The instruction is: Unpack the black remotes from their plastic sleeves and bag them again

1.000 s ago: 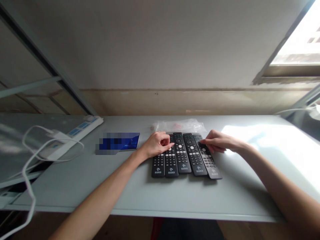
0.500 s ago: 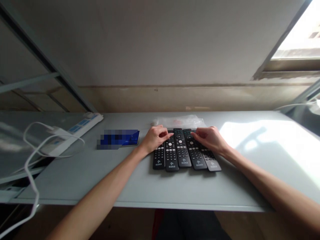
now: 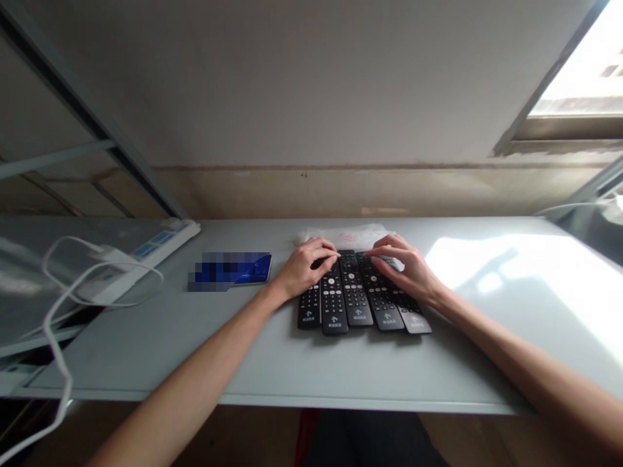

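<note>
My left hand (image 3: 306, 267) and right hand (image 3: 407, 268), fingers parted slightly from the thumb on the left and wider on the right, gripping nothing I can make out, arch over the outer ones of five black remotes (image 3: 359, 303) lined up on a pale desk (image 3: 272, 363).

count on one desk (image 3: 243, 363): five remote controls (image 3: 355, 292), one blue-screened device (image 3: 256, 267), one power strip (image 3: 168, 245), one clear plastic bag (image 3: 353, 235). hands: two, being one left hand (image 3: 302, 268) and one right hand (image 3: 409, 267). windows: one window (image 3: 584, 71). white cable (image 3: 56, 350) total: not determinable.
</note>
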A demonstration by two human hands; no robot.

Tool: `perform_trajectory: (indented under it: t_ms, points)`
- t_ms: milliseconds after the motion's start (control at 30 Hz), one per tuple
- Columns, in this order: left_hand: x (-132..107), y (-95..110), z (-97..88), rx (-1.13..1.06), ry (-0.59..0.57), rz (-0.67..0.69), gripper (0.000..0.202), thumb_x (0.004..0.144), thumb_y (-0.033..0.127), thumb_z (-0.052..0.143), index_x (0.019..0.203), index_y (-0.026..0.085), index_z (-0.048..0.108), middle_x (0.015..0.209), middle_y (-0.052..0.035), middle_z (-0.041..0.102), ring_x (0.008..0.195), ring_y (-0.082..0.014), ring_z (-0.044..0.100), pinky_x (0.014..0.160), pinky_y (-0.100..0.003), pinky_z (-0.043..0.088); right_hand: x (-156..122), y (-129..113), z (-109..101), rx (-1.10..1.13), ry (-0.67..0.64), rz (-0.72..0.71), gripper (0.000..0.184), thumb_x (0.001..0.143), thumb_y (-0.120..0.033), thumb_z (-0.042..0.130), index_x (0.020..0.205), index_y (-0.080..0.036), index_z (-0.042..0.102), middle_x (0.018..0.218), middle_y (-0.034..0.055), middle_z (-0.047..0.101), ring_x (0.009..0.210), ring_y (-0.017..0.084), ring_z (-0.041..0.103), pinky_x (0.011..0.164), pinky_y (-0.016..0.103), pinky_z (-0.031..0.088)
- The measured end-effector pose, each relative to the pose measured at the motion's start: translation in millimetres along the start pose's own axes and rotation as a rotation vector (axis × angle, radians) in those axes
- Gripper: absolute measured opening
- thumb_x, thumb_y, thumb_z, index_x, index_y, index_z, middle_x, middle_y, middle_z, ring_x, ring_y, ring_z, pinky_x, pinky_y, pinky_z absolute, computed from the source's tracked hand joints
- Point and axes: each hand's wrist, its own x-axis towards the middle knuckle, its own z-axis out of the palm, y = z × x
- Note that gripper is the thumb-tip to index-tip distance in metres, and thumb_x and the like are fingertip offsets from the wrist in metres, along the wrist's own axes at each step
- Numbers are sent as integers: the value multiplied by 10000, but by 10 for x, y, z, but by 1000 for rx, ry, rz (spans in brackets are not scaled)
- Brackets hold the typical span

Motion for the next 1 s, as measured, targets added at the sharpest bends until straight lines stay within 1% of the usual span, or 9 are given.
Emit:
perform_trajectory:
  t_ms: [100, 200, 400, 533, 633, 733, 833, 900, 1000]
  points:
    - [-8, 7, 2, -12, -94, 3, 196, 1033, 202, 619, 1110, 199, 800, 1282, -99, 731, 1232, -241, 662, 1131, -447, 494, -4, 17, 30, 31, -124, -32, 309, 1059, -368, 576, 1277, -277, 776, 1275, 103, 725, 1214, 282, 659, 1080, 516, 518]
    - [-13, -3, 10, -41, -112, -10, 169, 1013, 193, 658, 1104, 203, 799, 1301, -99, 734, 1252, -244, 666, 1152, -457, 492, -17, 48, 66, 54, -203, -20, 330, 1061, -353, 582, 1334, -297, 758, 1405, 98, 699, 1307, 286, 643, 1144, 548, 500]
    - [-6, -1, 5, -150, -101, -20, 157, 982, 179, 715, 1120, 208, 784, 1295, -100, 726, 1223, -231, 683, 1124, -436, 512, -10, 37, 72, 97, -200, 22, 318, 1027, -354, 645, 1316, -307, 769, 1415, 92, 710, 1306, 294, 663, 1148, 559, 521]
    - [7, 37, -18, -107, -77, -47, 191, 939, 166, 768, 1119, 226, 788, 1197, -75, 715, 1170, -235, 662, 1100, -444, 504, -3, 2, 62, 122, -174, 55, 319, 1017, -366, 658, 1312, -312, 768, 1375, 90, 727, 1252, 296, 691, 1116, 546, 548]
    - [17, 57, -35, -23, -41, -97, 207, 907, 183, 811, 1108, 231, 789, 1081, -53, 683, 1079, -234, 634, 1028, -428, 509, 1, -9, 62, 116, -156, 72, 285, 1011, -393, 672, 1259, -313, 788, 1343, 83, 739, 1220, 293, 702, 1098, 538, 559]
    - [24, 43, -30, 24, -9, -130, 185, 890, 192, 835, 1064, 209, 775, 921, -21, 649, 943, -216, 593, 914, -379, 494, 12, -4, 64, 108, -148, 103, 265, 999, -431, 703, 1207, -306, 808, 1317, 85, 751, 1201, 290, 713, 1087, 532, 567]
    - [22, 7, -2, 18, 9, -173, 147, 879, 222, 858, 979, 195, 753, 792, 10, 603, 844, -199, 543, 823, -338, 458, 22, 14, 71, 127, -157, 112, 258, 989, -452, 723, 1172, -301, 826, 1348, 82, 756, 1251, 301, 702, 1119, 549, 548]
    - [14, -15, 20, -8, 25, -217, 143, 876, 235, 859, 922, 193, 731, 759, 21, 570, 801, -184, 521, 783, -315, 442, 24, 25, 78, 153, -156, 116, 272, 1005, -457, 701, 1186, -298, 827, 1370, 78, 758, 1299, 307, 688, 1149, 566, 529]
    - [-8, -34, 41, -20, 41, -268, 256, 885, 224, 818, 745, 187, 608, 739, 36, 505, 706, -144, 467, 701, -279, 398, 20, 26, 87, 186, -137, 135, 324, 1059, -457, 608, 1252, -293, 810, 1365, 81, 768, 1336, 304, 679, 1177, 581, 512]
